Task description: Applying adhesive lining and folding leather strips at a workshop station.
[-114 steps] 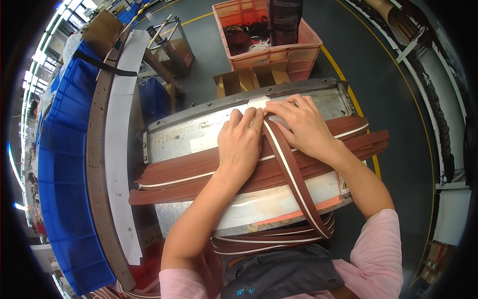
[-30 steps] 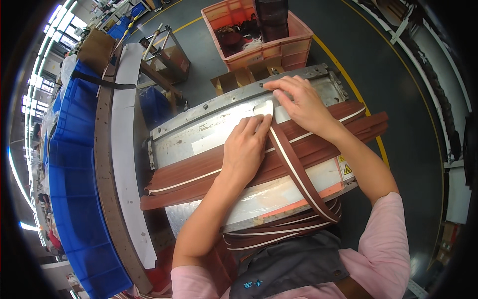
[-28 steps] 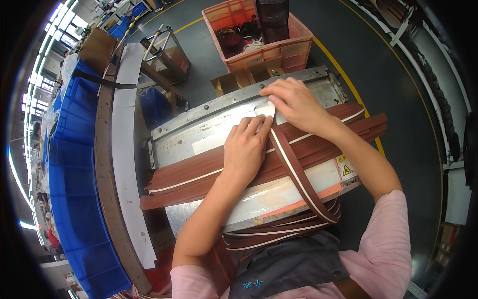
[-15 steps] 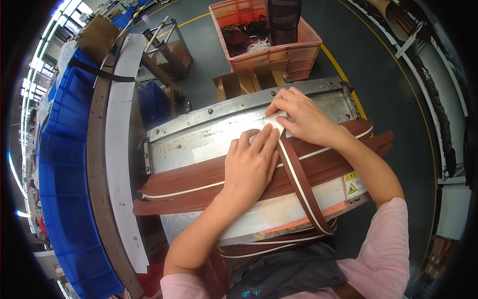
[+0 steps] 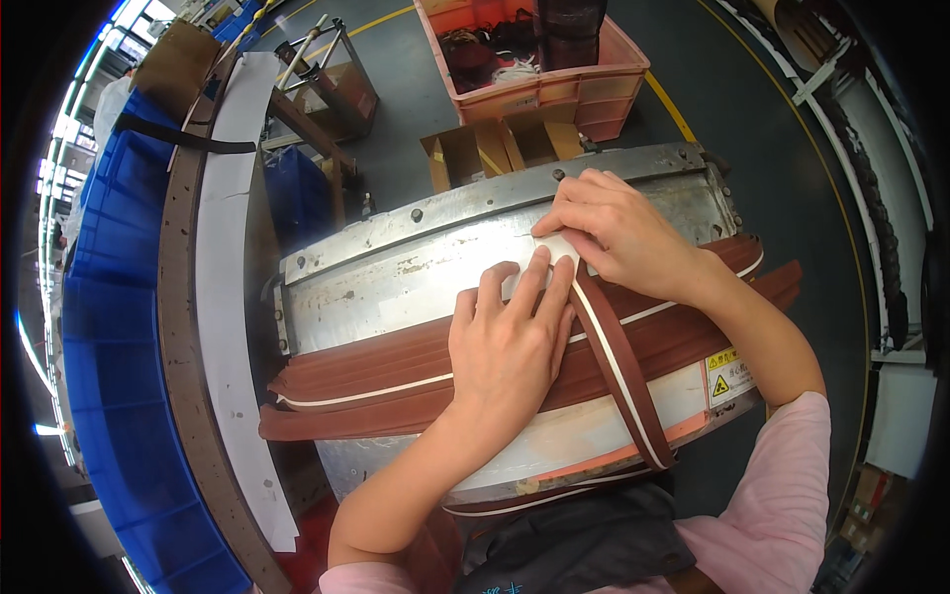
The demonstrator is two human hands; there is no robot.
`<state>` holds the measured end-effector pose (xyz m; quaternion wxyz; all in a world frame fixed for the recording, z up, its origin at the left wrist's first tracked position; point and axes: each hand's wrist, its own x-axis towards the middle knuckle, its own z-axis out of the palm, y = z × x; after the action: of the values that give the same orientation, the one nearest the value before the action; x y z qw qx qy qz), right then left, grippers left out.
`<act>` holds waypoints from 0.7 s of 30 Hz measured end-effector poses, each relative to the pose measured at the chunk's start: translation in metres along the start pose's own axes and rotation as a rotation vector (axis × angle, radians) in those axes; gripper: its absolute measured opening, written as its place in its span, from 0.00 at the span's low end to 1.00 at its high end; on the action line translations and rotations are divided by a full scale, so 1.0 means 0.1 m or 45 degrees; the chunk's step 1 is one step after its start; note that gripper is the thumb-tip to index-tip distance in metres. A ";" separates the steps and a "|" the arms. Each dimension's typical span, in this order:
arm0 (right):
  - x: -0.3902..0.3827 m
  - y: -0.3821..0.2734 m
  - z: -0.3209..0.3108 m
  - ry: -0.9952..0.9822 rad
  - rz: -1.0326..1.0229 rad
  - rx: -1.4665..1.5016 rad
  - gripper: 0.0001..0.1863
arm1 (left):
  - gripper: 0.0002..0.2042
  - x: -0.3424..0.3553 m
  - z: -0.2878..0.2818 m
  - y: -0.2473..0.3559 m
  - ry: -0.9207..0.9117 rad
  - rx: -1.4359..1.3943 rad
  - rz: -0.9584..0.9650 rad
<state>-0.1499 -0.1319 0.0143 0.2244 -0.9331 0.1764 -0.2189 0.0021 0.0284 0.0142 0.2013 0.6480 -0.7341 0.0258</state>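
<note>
My left hand (image 5: 505,361) rests over the metal machine top (image 5: 366,287), fingers slightly spread and fingertips pressing on a small white piece (image 5: 559,247) at the upper end of a brown strip with a white stripe (image 5: 618,361). My right hand (image 5: 638,238) is closed at that white piece, thumb and curled fingers gripping its right side. The strip runs from there toward me, across a bundle of similar brown strips (image 5: 356,371) lying lengthwise on the machine, and down over the near edge. My fingers partly hide the white piece. A warning label (image 5: 722,376) sits at the machine's right end.
Blue bins (image 5: 114,366) line the left beside a long board with white sheeting (image 5: 223,337). Beyond the machine stand open cardboard boxes (image 5: 475,148), a pink crate with dark items (image 5: 544,104) and a metal-framed cart (image 5: 341,94). Shelving (image 5: 896,356) runs along the right, past yellow floor lines.
Since a second ago my right hand has lowered onto the white piece and closed on it. My left fingers have stretched forward, and the white piece sits a little farther right.
</note>
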 end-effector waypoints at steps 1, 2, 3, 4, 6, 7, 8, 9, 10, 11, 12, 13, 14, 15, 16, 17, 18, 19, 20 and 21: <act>-0.01 0.01 0.01 -0.003 0.005 0.002 0.11 | 0.23 0.00 0.00 0.00 0.002 0.005 -0.002; -0.02 0.01 0.02 0.018 -0.030 -0.043 0.12 | 0.23 0.00 0.00 0.00 0.005 0.009 -0.004; -0.04 0.02 0.02 0.038 -0.065 -0.088 0.13 | 0.23 0.00 0.01 0.01 0.000 0.005 -0.005; -0.05 0.01 0.03 0.036 -0.064 -0.082 0.13 | 0.23 0.00 0.01 0.01 0.006 0.018 -0.006; -0.06 -0.02 0.00 0.021 -0.102 -0.163 0.15 | 0.23 0.00 0.02 0.02 0.008 0.030 -0.009; -0.07 -0.03 -0.01 0.017 -0.097 -0.159 0.15 | 0.23 0.00 0.02 0.03 -0.005 0.035 -0.016; -0.07 -0.05 -0.02 0.003 -0.116 -0.204 0.16 | 0.22 0.00 0.02 0.03 -0.018 0.040 -0.022; -0.08 -0.07 -0.02 -0.012 -0.136 -0.251 0.17 | 0.22 0.01 0.02 0.04 -0.023 0.036 -0.024; -0.08 -0.11 -0.02 -0.019 -0.132 -0.246 0.17 | 0.22 0.00 -0.01 0.04 -0.029 0.030 -0.035; -0.08 -0.15 -0.02 -0.001 -0.165 -0.291 0.18 | 0.22 -0.01 -0.03 0.05 -0.033 0.025 -0.046; -0.08 -0.18 -0.03 0.018 -0.199 -0.338 0.18 | 0.22 -0.02 -0.04 0.03 -0.037 0.020 -0.051; -0.10 -0.16 -0.04 0.009 -0.204 -0.346 0.18 | 0.22 0.01 -0.03 0.03 -0.024 0.016 -0.051; -0.13 -0.12 -0.02 0.009 -0.194 -0.353 0.19 | 0.21 0.03 -0.02 0.02 -0.010 0.013 -0.051; -0.14 -0.10 -0.02 0.010 -0.186 -0.361 0.19 | 0.21 0.02 -0.03 0.02 0.002 0.006 -0.057; -0.10 -0.05 -0.06 -0.049 -0.120 -0.315 0.18 | 0.22 0.01 -0.04 -0.02 -0.025 -0.010 -0.050; -0.09 -0.04 -0.08 -0.051 -0.127 -0.325 0.18 | 0.22 0.01 -0.03 -0.04 -0.052 -0.025 -0.043; -0.07 -0.03 -0.09 -0.024 0.018 -0.114 0.16 | 0.22 -0.01 -0.02 -0.04 -0.020 -0.045 -0.041; -0.05 -0.01 -0.09 0.000 0.165 0.101 0.15 | 0.22 -0.01 -0.03 -0.04 -0.012 -0.047 -0.045; -0.06 0.02 -0.10 -0.051 0.088 0.065 0.14 | 0.22 0.00 -0.06 -0.04 -0.059 -0.079 -0.071; -0.06 0.03 -0.11 -0.055 0.085 0.061 0.14 | 0.22 0.01 -0.06 -0.04 -0.106 -0.111 -0.096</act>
<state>-0.1604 -0.1354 0.0196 0.2577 -0.9255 0.1971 -0.1953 0.0074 0.0288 0.0195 0.1993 0.6662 -0.7175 -0.0409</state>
